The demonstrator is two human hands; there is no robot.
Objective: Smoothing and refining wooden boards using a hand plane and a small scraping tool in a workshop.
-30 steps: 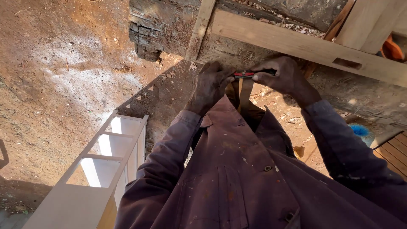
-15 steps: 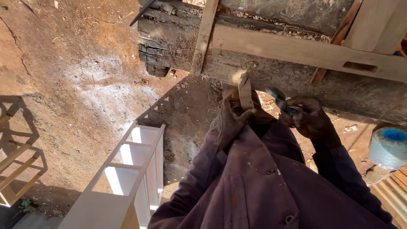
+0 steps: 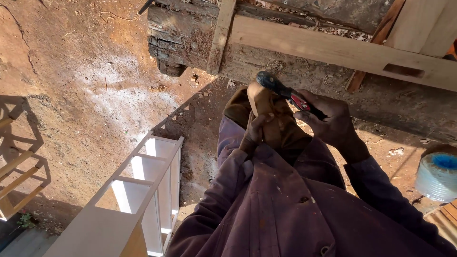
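- Roughly centre frame, both hands meet in front of the person's chest over a small wooden block.
- left hand: fingers curled and pressed together around the lower side of the wooden block, gripping it; block is light tan, upright, rounded top end showing above the fingers.
- right hand: fingers wrapped tight on the handle of a hand tool, red grip with dark metal head; head sits just beside the top of the block, can't tell if touching.
- purple work coat with dusty sleeves fills the lower right of the view.
- white wooden rack with open slats stands lower left on red dirt ground.
- pale timber beam with a mortise slot runs across the top, resting on an old dark log.
- blue-topped plastic container at right edge, well apart from the hands.
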